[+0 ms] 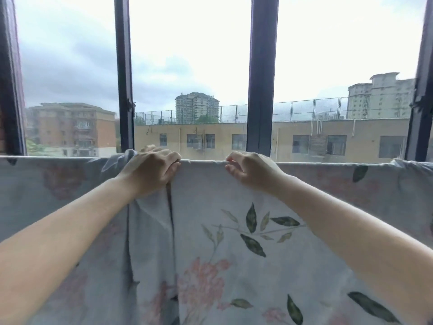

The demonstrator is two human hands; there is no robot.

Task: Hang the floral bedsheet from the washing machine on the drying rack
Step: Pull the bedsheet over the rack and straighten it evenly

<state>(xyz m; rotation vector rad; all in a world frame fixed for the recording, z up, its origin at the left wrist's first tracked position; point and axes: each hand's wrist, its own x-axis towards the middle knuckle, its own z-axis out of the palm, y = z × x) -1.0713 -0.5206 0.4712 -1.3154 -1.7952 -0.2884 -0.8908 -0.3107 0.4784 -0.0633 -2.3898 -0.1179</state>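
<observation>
Floral bedsheet (234, 231) hangs below both grips: left hand (150, 170) clutches its bunched top fold, right hand (253, 171) pinches the fold alongside.

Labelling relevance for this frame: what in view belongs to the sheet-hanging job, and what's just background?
Job:
floral bedsheet, hanging spread across the view
left hand, gripping a bunched fold at its top edge
right hand, fingers pinching that edge

Background:
window frame
buildings outside
</observation>
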